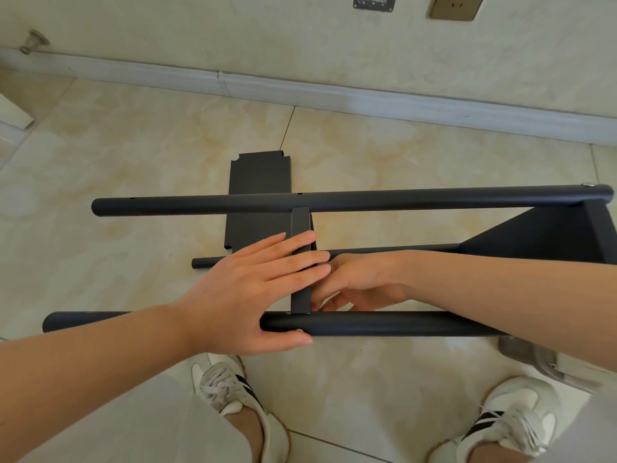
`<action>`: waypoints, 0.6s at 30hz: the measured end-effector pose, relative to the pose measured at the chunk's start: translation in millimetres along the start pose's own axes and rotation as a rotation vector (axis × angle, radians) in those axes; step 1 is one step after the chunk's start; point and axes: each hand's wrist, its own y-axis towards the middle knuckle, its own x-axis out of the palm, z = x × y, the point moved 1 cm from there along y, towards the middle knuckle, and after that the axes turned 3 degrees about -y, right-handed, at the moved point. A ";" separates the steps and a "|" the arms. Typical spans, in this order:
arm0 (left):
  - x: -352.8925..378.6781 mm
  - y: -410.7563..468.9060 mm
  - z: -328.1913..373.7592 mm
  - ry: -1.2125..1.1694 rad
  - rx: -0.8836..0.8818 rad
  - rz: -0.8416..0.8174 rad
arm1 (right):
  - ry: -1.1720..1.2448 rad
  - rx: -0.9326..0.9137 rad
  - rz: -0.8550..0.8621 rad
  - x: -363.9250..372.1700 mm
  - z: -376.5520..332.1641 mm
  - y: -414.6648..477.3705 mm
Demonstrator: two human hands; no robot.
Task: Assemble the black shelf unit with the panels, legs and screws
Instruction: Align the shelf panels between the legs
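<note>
Left hand (240, 292) lies spread on the panel (299, 222); right hand's (364, 279) grip unclear. Panel could slip off the near leg (384, 324).

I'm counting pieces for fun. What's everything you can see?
legs: three, black, lying sideways, left to right
middle panel: one, black, on edge between legs
end panel: one, black, at the legs' right end
loose panel: one, black, flat on floor
screw: one, silver, far leg's right tip
wall socket: one, bronze, top right
shoes: two, white with black stripes, bottom
left hand: one, flat on middle panel
right hand: one, right of it, fingers curled
</note>
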 end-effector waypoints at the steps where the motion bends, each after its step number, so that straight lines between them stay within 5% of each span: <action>1: 0.0 0.1 -0.1 -0.002 -0.003 -0.004 | -0.003 -0.002 -0.004 -0.6 0.1 -0.7; 18: -0.2 -0.6 1.1 -0.006 -0.012 -0.008 | -0.013 0.024 -0.084 -7.2 -0.7 5.5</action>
